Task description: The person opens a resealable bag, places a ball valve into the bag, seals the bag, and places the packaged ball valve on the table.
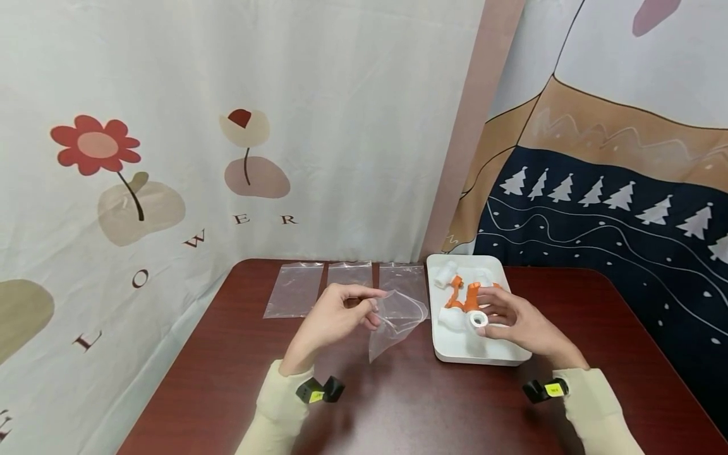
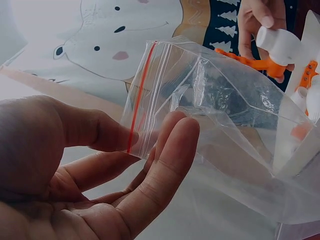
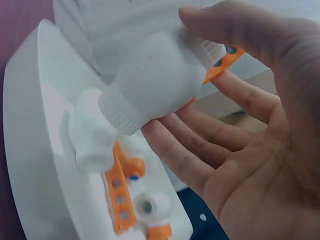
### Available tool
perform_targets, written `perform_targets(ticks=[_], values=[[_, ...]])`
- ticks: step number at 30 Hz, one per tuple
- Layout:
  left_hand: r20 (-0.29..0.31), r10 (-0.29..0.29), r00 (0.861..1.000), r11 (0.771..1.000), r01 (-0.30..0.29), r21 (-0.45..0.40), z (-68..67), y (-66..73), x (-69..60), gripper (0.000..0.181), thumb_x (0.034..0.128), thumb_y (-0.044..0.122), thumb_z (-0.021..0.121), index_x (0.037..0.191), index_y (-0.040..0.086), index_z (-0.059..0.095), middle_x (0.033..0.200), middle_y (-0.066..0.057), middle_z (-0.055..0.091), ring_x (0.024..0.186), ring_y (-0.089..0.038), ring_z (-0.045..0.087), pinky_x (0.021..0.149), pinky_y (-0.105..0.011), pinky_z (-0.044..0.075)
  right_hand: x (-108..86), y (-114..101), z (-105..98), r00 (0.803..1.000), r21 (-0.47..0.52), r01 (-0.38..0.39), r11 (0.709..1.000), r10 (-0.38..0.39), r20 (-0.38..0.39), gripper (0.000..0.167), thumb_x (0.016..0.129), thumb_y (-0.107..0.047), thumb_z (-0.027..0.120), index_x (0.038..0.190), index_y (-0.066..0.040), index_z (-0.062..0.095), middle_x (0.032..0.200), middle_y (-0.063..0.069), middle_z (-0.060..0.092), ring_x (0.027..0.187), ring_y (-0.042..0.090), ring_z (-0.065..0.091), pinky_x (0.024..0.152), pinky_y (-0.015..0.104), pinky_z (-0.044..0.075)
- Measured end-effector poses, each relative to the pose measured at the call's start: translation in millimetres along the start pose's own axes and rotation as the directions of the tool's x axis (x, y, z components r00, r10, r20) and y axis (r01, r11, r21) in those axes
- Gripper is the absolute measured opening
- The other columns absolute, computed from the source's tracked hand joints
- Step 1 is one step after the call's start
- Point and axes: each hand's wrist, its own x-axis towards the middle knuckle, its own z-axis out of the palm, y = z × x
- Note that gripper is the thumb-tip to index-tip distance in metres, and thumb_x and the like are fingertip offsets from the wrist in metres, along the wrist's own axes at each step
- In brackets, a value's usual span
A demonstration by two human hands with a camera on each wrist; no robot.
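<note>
My left hand (image 1: 341, 309) pinches a clear zip bag (image 2: 225, 100) by its red-striped zip end, between thumb and fingers. The bag hangs over the table to the left of the white tray, and its mouth looks slightly parted. My right hand (image 1: 520, 319) holds a white plastic ball valve (image 3: 155, 75) with an orange handle, thumb on one side and fingers on the other. This valve is raised above the tray (image 1: 474, 354), apart from the bag. More white valves (image 3: 92, 130) with orange handles (image 3: 119, 195) lie in the tray, partly hidden by my right hand.
Three flat clear bags, a left one (image 1: 294, 291), a middle one (image 1: 349, 273) and a right one (image 1: 405, 277), lie along the back of the dark red table (image 1: 398, 411). A printed curtain (image 1: 352, 126) hangs behind the table.
</note>
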Motion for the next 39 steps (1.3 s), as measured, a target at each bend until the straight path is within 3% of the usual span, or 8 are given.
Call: perform_targets(ticks=[4, 7, 10, 18, 27, 30, 34, 39], values=[[-0.001, -0.007, 1.000, 1.000, 0.007, 0.004, -0.6, 0.0, -0.1, 0.027, 0.0990, 0.005, 0.060, 0.121, 0.007, 0.075, 0.083, -0.016, 0.077, 0.076, -0.029, 0.077, 0.084, -0.035, 0.063, 2.7, -5.0, 7.1, 0.997, 0.092, 0.082, 0.992, -0.082, -0.005, 0.067, 0.089, -0.011, 0.079, 0.146, -0.002, 0.046, 0.142, 0.028, 0.055, 0.114, 0.000, 0.064, 0.096, 0.013, 0.052], [0.001, -0.008, 1.000, 1.000, 0.008, 0.009, -0.8, -0.5, 0.0, 0.027, 0.0990, 0.006, 0.060, 0.122, 0.007, 0.075, 0.083, -0.016, 0.078, 0.076, -0.029, 0.078, 0.084, -0.035, 0.063, 4.0, -10.6, 12.3, 0.991, 0.155, 0.133, 0.979, -0.134, -0.003, 0.066, 0.089, -0.003, 0.077, 0.145, 0.004, 0.043, 0.142, 0.034, 0.050, 0.115, -0.004, 0.062, 0.096, 0.013, 0.052], [0.003, -0.009, 1.000, 1.000, 0.009, 0.007, -0.7, -1.1, -0.4, 0.027, 0.0989, 0.007, 0.061, 0.122, 0.008, 0.075, 0.082, -0.016, 0.078, 0.076, -0.029, 0.078, 0.085, -0.035, 0.062, 4.8, -18.8, 16.8, 0.987, 0.191, 0.161, 0.968, -0.161, -0.017, 0.065, 0.089, 0.000, 0.076, 0.144, 0.006, 0.042, 0.140, 0.031, 0.052, 0.115, -0.003, 0.062, 0.096, 0.014, 0.053], [0.018, 0.003, 1.000, 1.000, -0.003, -0.015, 0.0, -0.1, 0.1, 0.028, 0.1000, 0.007, 0.060, 0.125, 0.008, 0.073, 0.084, -0.016, 0.076, 0.076, -0.029, 0.077, 0.080, -0.033, 0.064, 5.4, -45.3, 19.3, 0.967, 0.266, 0.254, 0.930, -0.249, -0.053, 0.062, 0.088, 0.008, 0.072, 0.143, 0.004, 0.043, 0.131, -0.008, 0.062, 0.117, 0.003, 0.065, 0.097, 0.018, 0.055], [0.024, -0.007, 1.000, 1.000, 0.007, -0.004, 1.8, -0.5, 0.2, 0.028, 0.1001, 0.006, 0.060, 0.125, 0.009, 0.074, 0.084, -0.015, 0.076, 0.074, -0.023, 0.077, 0.077, -0.032, 0.063, 3.3, -70.9, 21.5, 0.946, 0.316, 0.324, 0.892, -0.308, -0.102, 0.064, 0.087, 0.014, 0.070, 0.144, -0.004, 0.046, 0.130, -0.011, 0.064, 0.118, 0.004, 0.065, 0.097, 0.019, 0.055], [0.025, -0.011, 1.000, 1.000, 0.011, 0.005, 2.8, -1.2, 0.4, 0.028, 0.1004, 0.007, 0.059, 0.125, 0.010, 0.074, 0.084, -0.014, 0.075, 0.073, -0.022, 0.076, 0.076, -0.032, 0.063, 3.2, -78.7, 24.1, 0.931, 0.344, 0.363, 0.866, -0.346, -0.114, 0.066, 0.086, 0.016, 0.069, 0.143, -0.006, 0.047, 0.131, -0.009, 0.064, 0.119, 0.004, 0.065, 0.098, 0.019, 0.055], [0.032, -0.016, 0.999, 1.000, 0.016, 0.005, 4.3, -1.5, 0.5, 0.028, 0.1005, 0.006, 0.060, 0.125, 0.009, 0.074, 0.082, -0.015, 0.076, 0.073, -0.024, 0.076, 0.076, -0.031, 0.063, 5.1, -88.4, 29.2, 0.903, 0.414, 0.422, 0.807, -0.415, -0.112, 0.067, 0.084, 0.021, 0.066, 0.142, -0.007, 0.047, 0.131, -0.003, 0.063, 0.121, 0.009, 0.065, 0.096, 0.023, 0.057], [0.033, -0.011, 0.999, 1.000, 0.011, 0.015, 6.2, -0.6, 0.6, 0.028, 0.1005, 0.006, 0.060, 0.124, 0.009, 0.074, 0.080, -0.016, 0.077, 0.072, -0.026, 0.076, 0.075, -0.031, 0.064, 7.0, -99.3, 39.2, 0.897, 0.441, 0.429, 0.788, -0.430, -0.102, 0.067, 0.082, 0.019, 0.069, 0.141, -0.006, 0.048, 0.132, -0.001, 0.064, 0.119, 0.012, 0.065, 0.096, 0.025, 0.058]])
